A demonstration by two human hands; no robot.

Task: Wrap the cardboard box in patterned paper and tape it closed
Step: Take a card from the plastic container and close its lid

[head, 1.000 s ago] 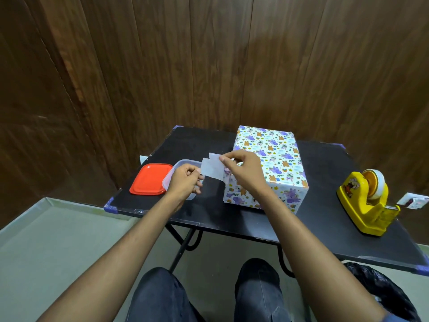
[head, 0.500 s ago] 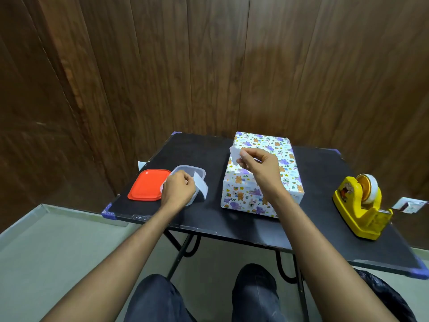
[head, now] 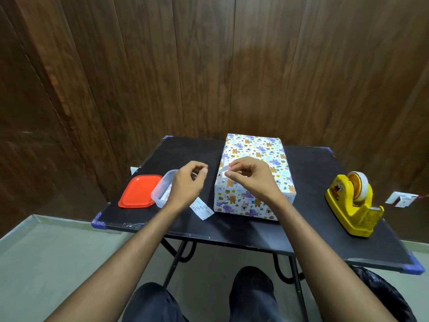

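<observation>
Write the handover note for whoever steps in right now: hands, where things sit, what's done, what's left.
Left hand: raised over the clear container, fingers curled; whether it holds anything is unclear.
Right hand: pinching a small pale piece at the top left edge of the wrapped box.
Box sits mid-table, fully covered in patterned paper. White slip lies beside it; red lid far left; yellow tape dispenser right.
Done: wrapping.
Left: press the piece down, check the seams.
</observation>
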